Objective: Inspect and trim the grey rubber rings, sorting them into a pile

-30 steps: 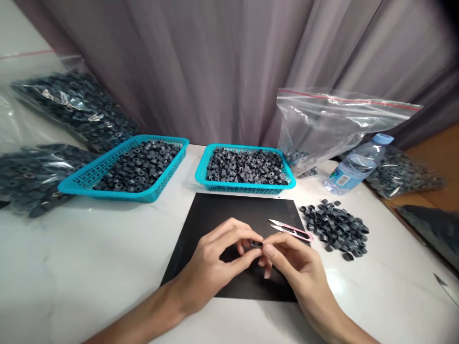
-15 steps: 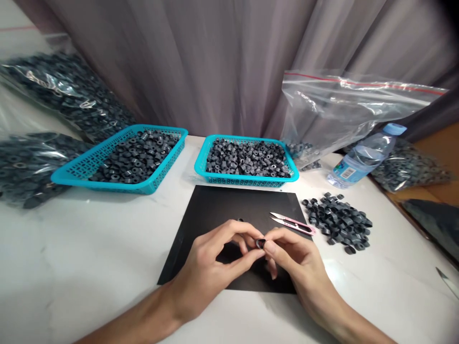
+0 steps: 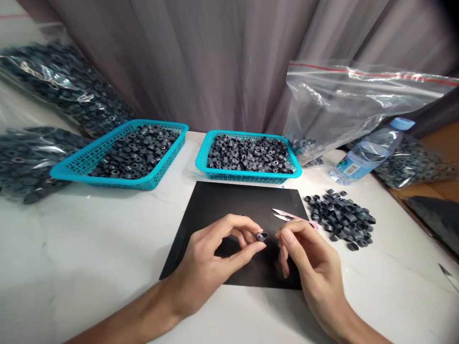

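Observation:
My left hand [image 3: 215, 248] pinches a small dark grey plastic cap [image 3: 262, 236] between thumb and fingertips, its hollow opening facing me. A short gap to the right, my right hand [image 3: 311, 258] is closed, thumb against forefinger; whatever those tips hold, if anything, is too small to make out. Both hands are over a black mat [image 3: 211, 200]. Pink-handled thread snips [image 3: 283, 214] lie on the mat, partly covered by my right hand. A loose pile of similar caps [image 3: 344, 217] sits on the table right of the mat.
Two turquoise baskets, one at left [image 3: 152, 181] and one behind the mat [image 3: 201, 160], hold small dark grey parts. Filled plastic bags [image 3: 68, 91] stand at far left. At right are an open zip bag [image 3: 322, 105], a water bottle [image 3: 373, 153] and a blade tip [image 3: 448, 277].
My right hand has drawn away to the right from the cap, which stays in my left hand. Its fingers now cover part of the snips. The whole view has shifted slightly.

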Motion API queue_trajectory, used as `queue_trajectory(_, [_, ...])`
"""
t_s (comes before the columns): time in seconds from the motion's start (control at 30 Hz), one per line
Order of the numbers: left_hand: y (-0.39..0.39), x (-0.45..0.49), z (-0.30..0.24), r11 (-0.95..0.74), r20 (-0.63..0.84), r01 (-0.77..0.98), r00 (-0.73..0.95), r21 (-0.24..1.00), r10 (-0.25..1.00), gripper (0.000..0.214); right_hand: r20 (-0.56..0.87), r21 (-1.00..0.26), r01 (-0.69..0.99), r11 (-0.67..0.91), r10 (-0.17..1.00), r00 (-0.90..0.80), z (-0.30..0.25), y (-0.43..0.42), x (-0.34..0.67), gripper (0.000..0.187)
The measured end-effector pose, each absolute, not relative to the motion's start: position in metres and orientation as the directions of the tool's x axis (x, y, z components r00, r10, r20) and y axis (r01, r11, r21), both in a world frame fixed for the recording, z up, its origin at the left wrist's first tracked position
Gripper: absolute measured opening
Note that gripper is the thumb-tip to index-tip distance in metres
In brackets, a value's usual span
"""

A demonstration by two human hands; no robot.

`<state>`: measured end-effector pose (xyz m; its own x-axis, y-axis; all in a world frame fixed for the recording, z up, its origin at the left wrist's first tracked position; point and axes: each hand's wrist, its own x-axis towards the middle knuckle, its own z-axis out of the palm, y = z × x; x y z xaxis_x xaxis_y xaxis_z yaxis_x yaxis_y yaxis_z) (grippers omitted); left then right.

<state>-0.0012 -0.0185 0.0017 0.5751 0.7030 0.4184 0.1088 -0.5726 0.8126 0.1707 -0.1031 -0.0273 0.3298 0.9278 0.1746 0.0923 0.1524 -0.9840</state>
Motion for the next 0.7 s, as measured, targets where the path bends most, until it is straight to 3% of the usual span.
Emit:
queue_trajectory(0.13, [-0.016,-0.007,0.001,-0.646,0.438,0.126,0.636,0.753,0.635,0.028,0.309,-0.939,0.242,0.244,0.908,0.285,-0.025,-0.103,0.165,0.013])
queue_trajectory(0.5, [-0.018,-0.007,-0.005,-0.701,0.440,0.176,0.667,0.691,0.601,0.028,0.090,-0.983,0.172,0.056,0.976,0.198,-0.015,-0.095,0.162,0.027])
queue_trajectory(0.7, [-0.018,-0.004,-0.004,-0.602,0.375,0.181,0.635,0.778,0.676,0.022,0.013,-0.994,0.114,-0.005,0.988,0.153,-0.014,-0.098,0.167,0.029])
